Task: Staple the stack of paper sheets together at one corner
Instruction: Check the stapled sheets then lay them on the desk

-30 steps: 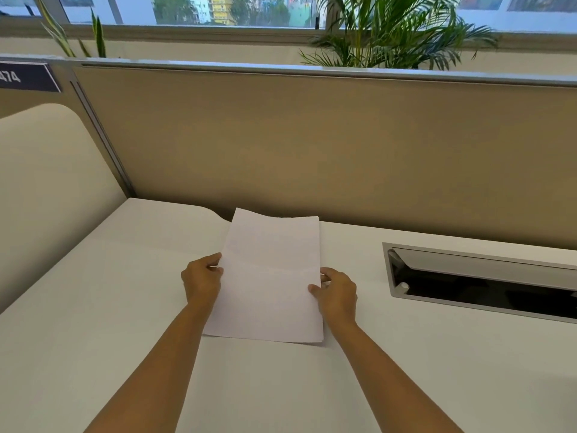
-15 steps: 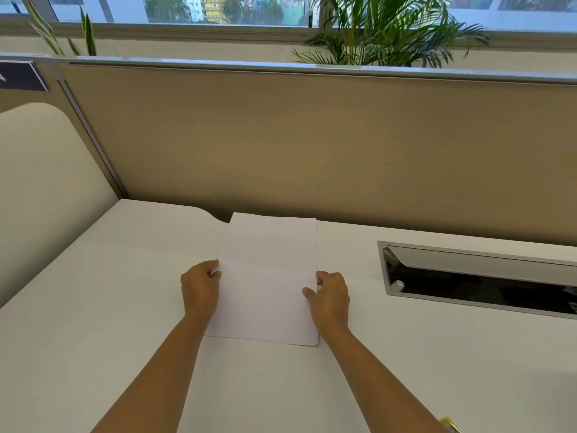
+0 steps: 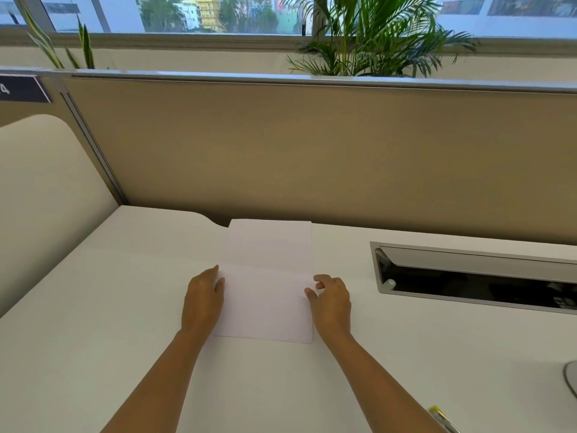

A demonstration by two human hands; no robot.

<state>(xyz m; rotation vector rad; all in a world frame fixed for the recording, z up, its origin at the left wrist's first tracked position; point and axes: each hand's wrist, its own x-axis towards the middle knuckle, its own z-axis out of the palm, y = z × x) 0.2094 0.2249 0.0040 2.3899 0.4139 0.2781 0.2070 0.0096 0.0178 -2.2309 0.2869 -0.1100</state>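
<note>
A stack of white paper sheets (image 3: pixel 268 285) lies flat on the white desk (image 3: pixel 93 323), its far edge close to the partition. My left hand (image 3: pixel 203 301) rests against the stack's left edge, fingers straight and thumb on the paper. My right hand (image 3: pixel 331 300) is at the right edge, thumb and curled fingers touching it. The stack sits squeezed between both hands. No stapler is in view.
A beige partition (image 3: pixel 312 151) closes the desk's far side, with a rounded panel (image 3: pixel 37 198) on the left. A recessed cable tray (image 3: pixel 468 276) opens on the right. A yellow-tipped pen (image 3: pixel 440 417) and a grey rounded base (image 3: pixel 572 382) lie at the lower right.
The stack has turned from slightly skewed to square with the desk. Both hands slid a little along its side edges, and the left fingers have straightened.
</note>
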